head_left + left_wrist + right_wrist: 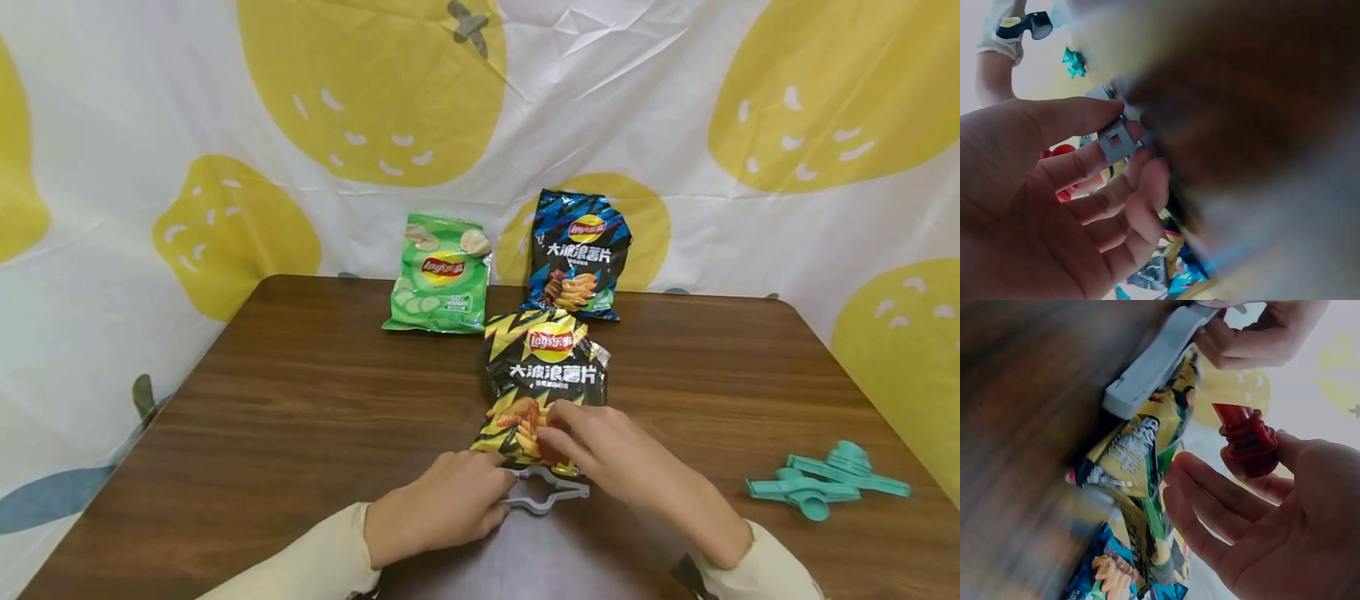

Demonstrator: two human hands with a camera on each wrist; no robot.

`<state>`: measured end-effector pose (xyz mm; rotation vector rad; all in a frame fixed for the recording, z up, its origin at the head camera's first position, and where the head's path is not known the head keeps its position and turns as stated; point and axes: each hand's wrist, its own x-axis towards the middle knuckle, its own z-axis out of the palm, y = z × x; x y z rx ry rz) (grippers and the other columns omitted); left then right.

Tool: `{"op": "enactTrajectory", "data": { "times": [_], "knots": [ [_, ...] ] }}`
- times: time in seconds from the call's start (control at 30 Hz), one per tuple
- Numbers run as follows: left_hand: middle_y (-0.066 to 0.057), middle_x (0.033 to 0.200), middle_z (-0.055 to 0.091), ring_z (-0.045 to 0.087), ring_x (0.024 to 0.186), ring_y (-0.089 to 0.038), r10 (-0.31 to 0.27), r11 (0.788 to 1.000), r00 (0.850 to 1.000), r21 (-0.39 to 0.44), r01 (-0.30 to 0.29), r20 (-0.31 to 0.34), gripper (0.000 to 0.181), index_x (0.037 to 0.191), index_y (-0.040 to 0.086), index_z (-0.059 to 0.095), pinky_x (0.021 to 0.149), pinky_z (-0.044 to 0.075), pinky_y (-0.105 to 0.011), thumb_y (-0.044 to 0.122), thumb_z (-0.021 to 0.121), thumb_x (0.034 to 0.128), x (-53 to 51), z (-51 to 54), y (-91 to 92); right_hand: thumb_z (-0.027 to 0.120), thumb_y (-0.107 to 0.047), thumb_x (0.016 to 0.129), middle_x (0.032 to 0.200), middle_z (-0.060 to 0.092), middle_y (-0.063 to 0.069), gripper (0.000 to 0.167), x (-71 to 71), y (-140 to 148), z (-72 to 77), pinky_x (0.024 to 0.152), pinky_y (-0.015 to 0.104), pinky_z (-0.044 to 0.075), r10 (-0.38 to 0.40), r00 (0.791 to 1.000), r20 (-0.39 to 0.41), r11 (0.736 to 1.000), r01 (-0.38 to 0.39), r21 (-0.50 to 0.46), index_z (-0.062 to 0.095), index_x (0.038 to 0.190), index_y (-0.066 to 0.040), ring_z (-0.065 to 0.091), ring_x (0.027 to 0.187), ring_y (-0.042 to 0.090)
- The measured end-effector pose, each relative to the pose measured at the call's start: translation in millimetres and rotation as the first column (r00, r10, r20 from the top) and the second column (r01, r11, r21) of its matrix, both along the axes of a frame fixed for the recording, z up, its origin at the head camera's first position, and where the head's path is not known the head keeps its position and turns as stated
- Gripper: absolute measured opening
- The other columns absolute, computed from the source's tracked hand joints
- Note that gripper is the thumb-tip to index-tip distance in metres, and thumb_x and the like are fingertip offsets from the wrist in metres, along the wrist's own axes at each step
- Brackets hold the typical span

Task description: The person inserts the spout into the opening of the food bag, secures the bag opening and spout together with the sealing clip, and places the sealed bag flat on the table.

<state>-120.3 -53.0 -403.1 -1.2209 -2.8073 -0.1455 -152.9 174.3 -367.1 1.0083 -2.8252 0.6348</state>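
Observation:
My left hand (453,500) pinches one end of a grey plastic clip (542,504), whose two bars bow out around an opening in the middle. In the left wrist view, that end of the clip (1116,141) has a square hole and sits between thumb and forefinger. With thumb and forefinger my right hand (611,450) holds a red ribbed plastic piece (1252,444), apart from the clip; its other fingers are loosely extended. Just beyond both hands lies a black and yellow chip bag (551,375), its lower edge close to the clip.
At the back stand a green chip bag (442,275) and a blue and black chip bag (577,254). Teal plastic clips (828,479) lie at the right of the brown table (300,400). A lemon-patterned cloth (600,100) hangs behind.

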Motion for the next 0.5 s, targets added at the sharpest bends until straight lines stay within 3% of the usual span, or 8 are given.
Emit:
{"op": "enactTrajectory", "data": {
  "times": [0.17, 0.27, 0.37, 0.5],
  "knots": [
    [0.001, 0.08, 0.063, 0.062, 0.066, -0.019, 0.034, 0.999, 0.999, 0.011, -0.034, 0.02, 0.019, 0.089, 0.017, 0.068, 0.046, 0.045, -0.035, 0.036, 0.072, 0.0892, -7.0, 8.0, 2.4, 0.053, -0.035, 0.104, 0.077, 0.058, -0.017, 0.018, -8.2, 7.4, 9.9, 0.064, 0.025, 0.048, -0.023, 0.999, -0.039, 0.998, 0.021, -0.058, 0.064, 0.099, -0.022, 0.054, 0.068, 0.001],
    [0.001, 0.074, 0.062, 0.06, 0.06, -0.019, 0.044, 0.997, 0.999, 0.067, -0.045, 0.021, 0.024, 0.084, 0.018, 0.064, 0.044, 0.042, -0.035, 0.039, 0.069, 0.0923, -16.0, 15.2, 0.7, 0.055, -0.031, 0.103, 0.077, 0.06, -0.016, 0.015, -15.8, 15.5, 18.6, 0.065, 0.027, 0.05, -0.058, 0.995, -0.078, 0.993, 0.05, -0.104, 0.064, 0.097, -0.021, 0.056, 0.069, 0.002],
    [0.003, 0.07, 0.06, 0.058, 0.058, -0.016, 0.05, 0.987, 0.999, 0.15, -0.05, 0.008, 0.023, 0.083, 0.018, 0.063, 0.043, 0.04, -0.033, 0.038, 0.066, 0.0951, -31.8, 21.9, -0.8, 0.057, -0.028, 0.103, 0.074, 0.061, -0.012, 0.013, -23.9, 24.0, 26.7, 0.065, 0.029, 0.05, -0.096, 0.987, -0.131, 0.988, 0.078, -0.137, 0.063, 0.096, -0.018, 0.056, 0.067, 0.005],
    [0.004, 0.075, 0.059, 0.055, 0.065, -0.013, 0.048, 0.964, 0.999, 0.262, -0.044, -0.011, 0.019, 0.089, 0.017, 0.065, 0.05, 0.042, -0.03, 0.033, 0.064, 0.0973, -61.2, 30.3, 1.8, 0.058, -0.026, 0.102, 0.074, 0.063, -0.006, 0.013, -32.6, 33.6, 35.8, 0.062, 0.031, 0.047, -0.156, 0.97, -0.186, 0.98, 0.129, -0.152, 0.063, 0.101, -0.013, 0.054, 0.064, 0.01]
  ]
}}
